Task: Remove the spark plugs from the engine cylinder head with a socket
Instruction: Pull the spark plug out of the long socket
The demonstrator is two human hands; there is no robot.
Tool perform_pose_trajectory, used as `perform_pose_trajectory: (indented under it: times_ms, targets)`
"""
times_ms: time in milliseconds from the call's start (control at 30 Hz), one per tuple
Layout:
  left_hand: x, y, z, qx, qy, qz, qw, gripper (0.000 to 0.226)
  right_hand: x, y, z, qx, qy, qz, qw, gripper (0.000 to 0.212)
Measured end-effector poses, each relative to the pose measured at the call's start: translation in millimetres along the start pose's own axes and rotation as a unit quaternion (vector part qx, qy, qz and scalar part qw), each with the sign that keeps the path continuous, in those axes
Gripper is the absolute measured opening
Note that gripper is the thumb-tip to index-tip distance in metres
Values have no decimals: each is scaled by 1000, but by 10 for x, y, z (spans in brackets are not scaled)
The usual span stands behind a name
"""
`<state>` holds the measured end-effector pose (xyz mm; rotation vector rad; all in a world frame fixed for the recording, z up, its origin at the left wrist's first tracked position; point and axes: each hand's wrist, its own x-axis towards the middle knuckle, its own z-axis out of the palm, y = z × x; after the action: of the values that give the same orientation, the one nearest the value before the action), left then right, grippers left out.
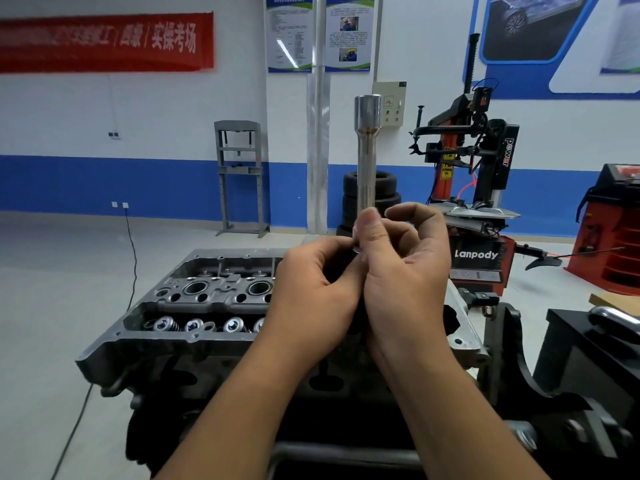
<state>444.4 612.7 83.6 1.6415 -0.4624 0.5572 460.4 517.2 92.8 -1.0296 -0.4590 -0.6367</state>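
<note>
Both hands meet above the head [194, 306]; left hand [311, 292] and right hand [408, 271] pinch the socket [366, 150] base, holding it upright; plugs unseen; best lowered straight into a well [194, 288], kept plumb.

Two bare forearms rose from the bottom edge of the view, and no sleeve, cuff or glove covered either of them as far down as the frame reached. The left hand [313, 285] and the right hand [410, 268] wore no rings, and neither wrist carried a watch or a band. The fingers [372, 225] ended in short, trimmed nails. No other part of the person was in view.
</note>
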Motion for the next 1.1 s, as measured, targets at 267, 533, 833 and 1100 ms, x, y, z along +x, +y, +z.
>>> perform_pose_trajectory:
  times_ms: [267, 533, 833, 1100]
  targets:
    - [10, -8, 30, 8, 17, -11, 1000, 13, 0, -13, 11, -2, -16, 27, 1000, 33]
    - [19, 42, -8, -5, -38, -20, 999, 23, 16, 41, 18, -61, -18, 16, 998, 14]
    - [16, 12, 9, 14, 47, -15, 999, 13, 12, -18, 19, -20, -26, 55, 998, 26]
    - [9, 29, -6, -41, 9, -18, 999, 11, 16, 8, 35, -36, -22, 56, 998, 32]
